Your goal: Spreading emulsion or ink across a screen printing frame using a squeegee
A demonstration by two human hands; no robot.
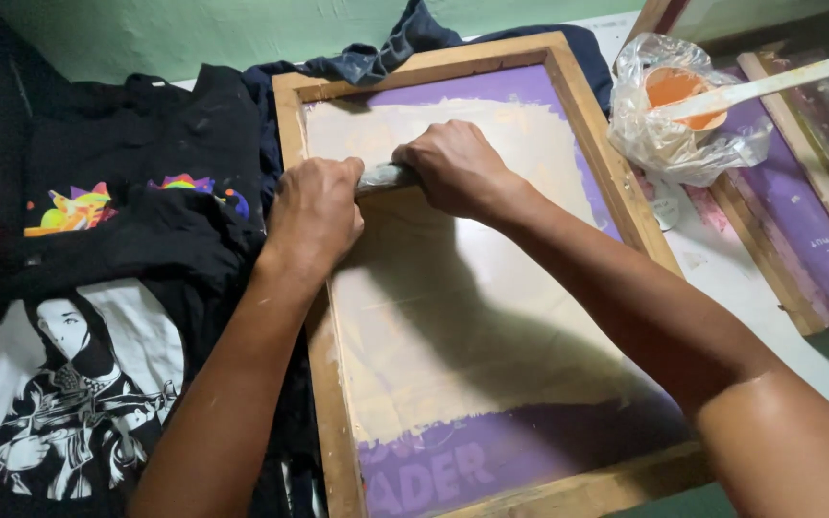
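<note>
A wooden screen-printing frame (pixel 616 168) lies flat in the middle, its purple mesh covered with cream-coloured ink (pixel 453 317). Both my hands grip a squeegee (pixel 383 176) across the upper part of the mesh. My left hand (pixel 314 211) is closed on its left end, close to the frame's left rail. My right hand (pixel 453 168) is closed on its right part. Most of the squeegee is hidden under the hands. A dark blue garment (pixel 405 43) lies beneath the frame.
Black printed T-shirts (pixel 98 288) are piled at the left. At the right, a cup of orange ink (pixel 674 88) in a clear plastic bag holds a white spatula (pixel 769 84). A second purple-meshed frame (pixel 798 211) lies on the white table (pixel 731 278).
</note>
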